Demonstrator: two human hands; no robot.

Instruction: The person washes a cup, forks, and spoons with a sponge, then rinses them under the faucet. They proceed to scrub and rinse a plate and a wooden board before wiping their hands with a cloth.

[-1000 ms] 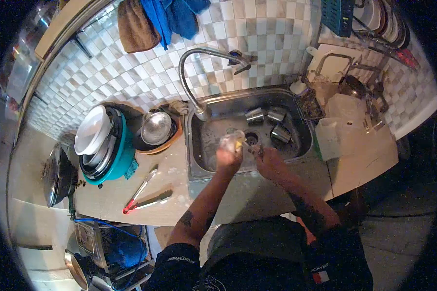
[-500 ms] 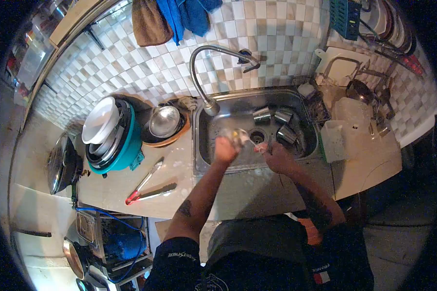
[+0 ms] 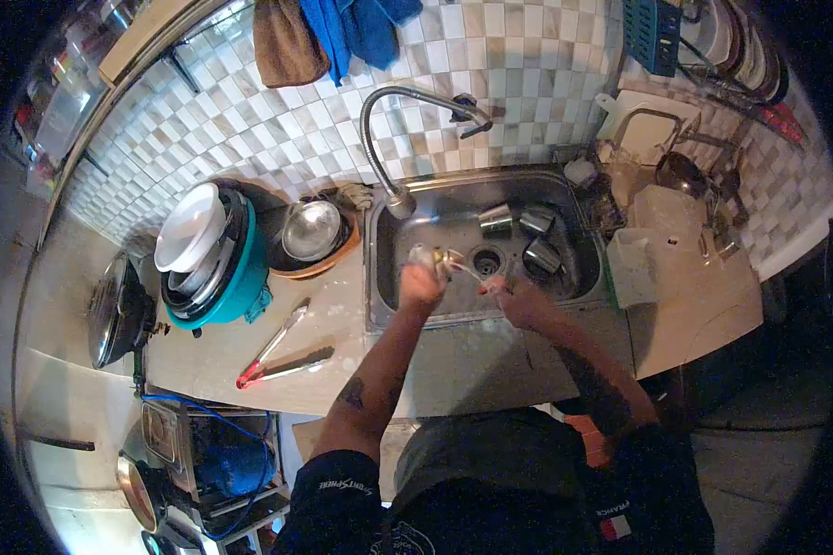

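Observation:
Over the steel sink (image 3: 453, 313), my left hand (image 3: 421, 282) is closed around a pale, soapy-looking item with a yellowish patch (image 3: 438, 257), too blurred to name. My right hand (image 3: 521, 303) is closed on the near end of a thin utensil (image 3: 469, 270); its far end meets the item in my left hand. Below and between the hands is the drain (image 3: 486, 263). Several metal cups lie in the right part of the basin, one of them (image 3: 496, 218) near the back. The faucet's spray head (image 3: 401, 203) hangs over the basin's back left corner.
Red-ended tongs (image 3: 273, 344) lie on the counter at left. Behind them stand a teal tub (image 3: 250, 268) stacked with bowls and a brown basin (image 3: 329, 259) holding a metal bowl (image 3: 312, 229). Right of the sink are a translucent container (image 3: 633, 268) and a white board (image 3: 655, 120).
My left hand has shifted slightly left with the item in it. The utensil in my right hand has stayed against it, and the view has moved a little.

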